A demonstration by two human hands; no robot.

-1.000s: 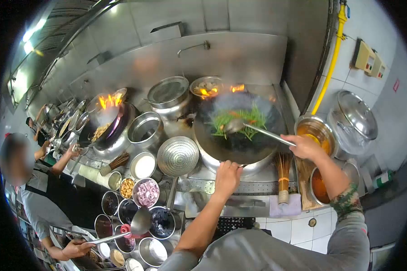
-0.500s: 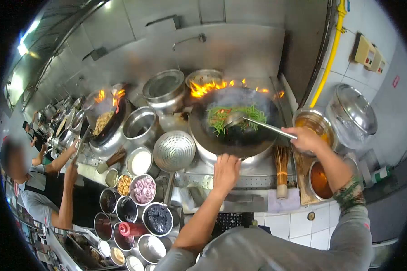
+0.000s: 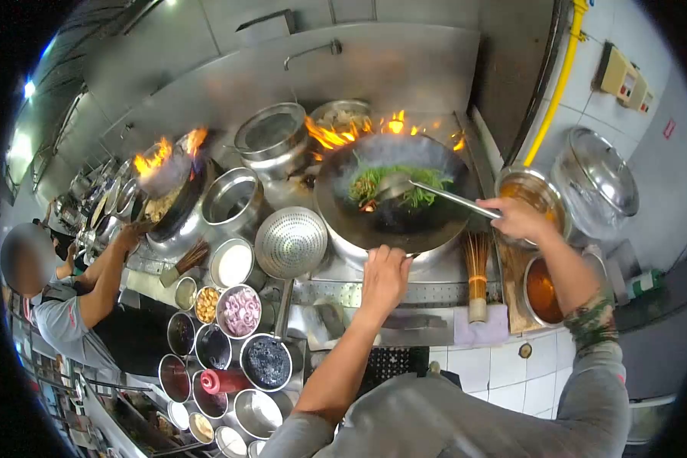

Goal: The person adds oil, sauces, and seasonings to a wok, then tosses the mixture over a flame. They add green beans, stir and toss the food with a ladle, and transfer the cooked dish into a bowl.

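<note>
A dark wok sits on the burner, with flames rising behind its far rim. Green stalks with some reddish pieces lie in it. My right hand is closed round the handle of a long metal ladle, whose bowl is among the stalks. At the wok's near rim, my left hand grips the edge with its fingers bent over it. Steam blurs part of the wok's inside.
A perforated strainer and many seasoning pots, one with chopped onion, stand at the left. A bamboo brush and a pot of red sauce are at the right. A co-worker works at another flaming wok.
The wok's near rim has risen slightly, and my left hand has moved up with it. The stalks are bunched closer round the ladle. The co-worker's arms have shifted, and the flames have changed shape.
</note>
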